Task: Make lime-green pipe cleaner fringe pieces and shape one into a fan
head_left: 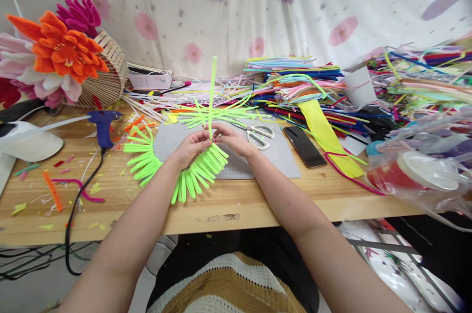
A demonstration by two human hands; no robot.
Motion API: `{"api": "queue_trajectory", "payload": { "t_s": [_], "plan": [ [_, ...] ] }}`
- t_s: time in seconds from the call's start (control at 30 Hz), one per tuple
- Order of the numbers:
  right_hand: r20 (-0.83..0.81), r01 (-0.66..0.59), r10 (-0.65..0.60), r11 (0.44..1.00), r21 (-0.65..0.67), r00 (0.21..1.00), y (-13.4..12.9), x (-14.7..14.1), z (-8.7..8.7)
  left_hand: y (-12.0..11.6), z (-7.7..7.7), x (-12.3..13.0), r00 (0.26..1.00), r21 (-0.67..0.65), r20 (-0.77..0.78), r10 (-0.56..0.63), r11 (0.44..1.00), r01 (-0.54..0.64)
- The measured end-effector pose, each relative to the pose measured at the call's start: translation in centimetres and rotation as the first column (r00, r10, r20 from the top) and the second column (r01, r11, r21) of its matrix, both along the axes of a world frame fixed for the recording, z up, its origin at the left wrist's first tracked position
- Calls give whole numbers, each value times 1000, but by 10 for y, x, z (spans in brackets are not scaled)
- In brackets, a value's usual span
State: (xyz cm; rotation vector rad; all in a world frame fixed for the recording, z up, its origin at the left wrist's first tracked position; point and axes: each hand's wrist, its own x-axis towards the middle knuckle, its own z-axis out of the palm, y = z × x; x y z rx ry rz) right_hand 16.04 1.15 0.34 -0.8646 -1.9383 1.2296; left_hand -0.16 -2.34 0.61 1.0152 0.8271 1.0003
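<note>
Lime-green looped strip [191, 183]: curved over near-left corner of grey mat [275, 163], on desk [239, 198]. Left hand [192, 148]: fingers pinching strip's right end. Right hand [232, 140]: fingers pinching upright green stem [213, 87] near its base.

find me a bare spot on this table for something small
The table is bare right of the right forearm, between the phone and front edge. The grey mat has a free patch between the scissors and its near right corner. Crowded: back with bundled stems, left with scraps and glue gun, mat's front left with green fringe.
</note>
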Motion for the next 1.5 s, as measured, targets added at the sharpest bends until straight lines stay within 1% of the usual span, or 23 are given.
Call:
{"api": "queue_trajectory", "payload": {
  "t_s": [0.07,0.13,0.17,0.23,0.27,0.33,0.4,0.47,0.53,0.67,0.77,0.83,0.9,1.0,1.1,1.2,1.3,1.37,1.43,1.5],
  "plan": [
    [135,1,-28,981,196,990,-2,0,0,-1,2,-1,1000,-14,-5,-30,999,30],
    [218,34,-129,920,391,967,-3,1,-1,-2,3,-3,1000,-19,-2,-26,999,26],
    [246,57,-190,885,463,950,-3,2,-1,-1,2,-5,1000,-18,0,-19,1000,19],
    [290,92,-295,828,553,910,-2,5,-2,1,1,-7,1000,-11,-4,19,1000,-19],
    [304,105,-333,808,579,892,-2,7,-1,3,-1,-7,998,1,-16,57,998,-57],
    [328,108,-370,789,605,869,-1,10,0,9,-6,-7,985,53,-66,162,986,-158],
    [368,83,-359,803,591,858,-2,11,2,14,-12,-6,947,161,-144,289,951,-266],
    [412,56,-328,835,548,850,-3,10,3,18,-18,-3,896,254,-193,400,902,-348],
    [428,57,-303,865,499,851,-4,7,4,19,-22,0,846,325,-227,483,856,-401],
    [393,122,-269,925,361,879,-5,3,3,18,-23,2,765,430,-272,584,785,-446],
    [350,118,-203,961,248,914,-4,5,1,18,-21,0,724,478,-262,639,737,-478],
    [328,112,-175,973,203,928,-3,8,-1,18,-20,-2,731,462,-225,644,731,-502],
    [322,124,-178,976,181,930,-2,10,-3,19,-19,-3,760,411,-192,621,754,-512],
    [324,129,-178,977,168,929,-1,11,-6,18,-19,-2,803,319,-170,571,803,-503],
    [299,100,-147,981,169,943,-3,9,-8,18,-19,-2,828,258,-137,543,827,-500],
    [293,84,-153,968,235,944,-6,7,-9,18,-19,-3,826,230,-104,554,821,-522],
    [345,98,-221,935,340,912,-9,7,-8,19,-19,-3,817,183,-94,569,816,-548],
    [362,106,-256,917,385,896,-10,6,-7,19,-19,-4,808,139,-91,583,811,-569],
    [340,119,-251,924,363,907,-10,4,-7,19,-18,-4,796,80,-80,600,800,-595],
    [277,139,-213,954,265,937,-9,2,-7,18,-17,-6,789,3,-62,611,791,-612]
  ]
}}
